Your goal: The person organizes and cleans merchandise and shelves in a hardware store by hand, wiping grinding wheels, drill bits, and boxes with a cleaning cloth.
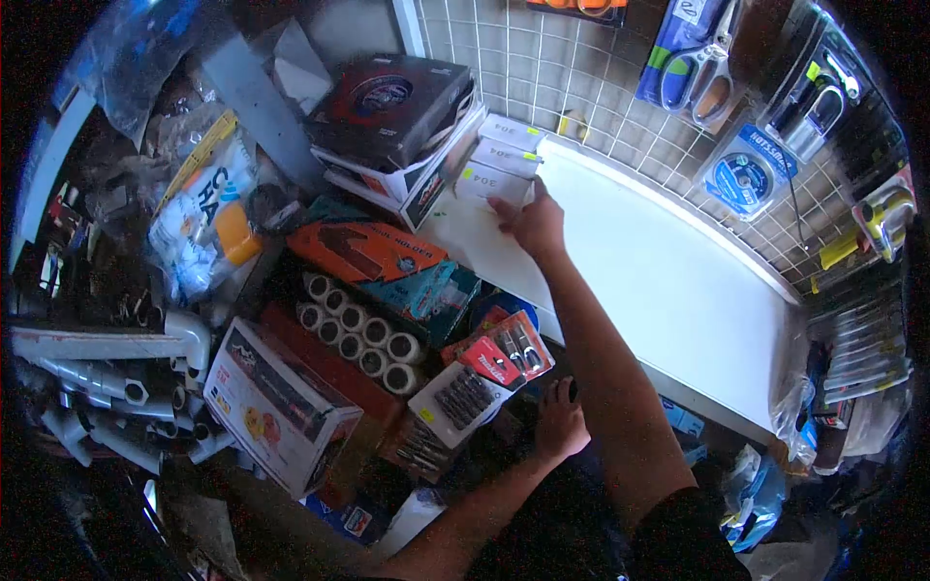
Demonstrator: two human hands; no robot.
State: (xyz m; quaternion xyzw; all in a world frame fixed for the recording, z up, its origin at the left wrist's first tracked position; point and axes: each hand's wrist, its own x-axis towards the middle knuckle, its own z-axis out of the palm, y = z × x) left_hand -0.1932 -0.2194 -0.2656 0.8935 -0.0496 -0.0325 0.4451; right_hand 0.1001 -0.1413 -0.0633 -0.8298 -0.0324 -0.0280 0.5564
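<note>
My right hand (535, 225) reaches over the white shelf (659, 281), thumb and fingers closed on the near end of a small white box (492, 184) marked 304. Two similar white boxes (509, 157) lie in a row behind it, with yellow-green stickers on them. Lower down, my left hand (562, 422) is below the shelf's front edge, fingers curled near a dark object that is too shadowed to name. Beside it is a pack of drill bits (460, 399) and a red Makita-labelled pack (504, 353).
Left of the white boxes stands a stack of dark and white boxes (387, 107). An orange and teal box (378, 261), white rolls (363, 334) and grey pipe fittings (107, 378) crowd the left. Scissors (699, 82) and a blister-packed disc (741, 174) hang on the wire grid (581, 87).
</note>
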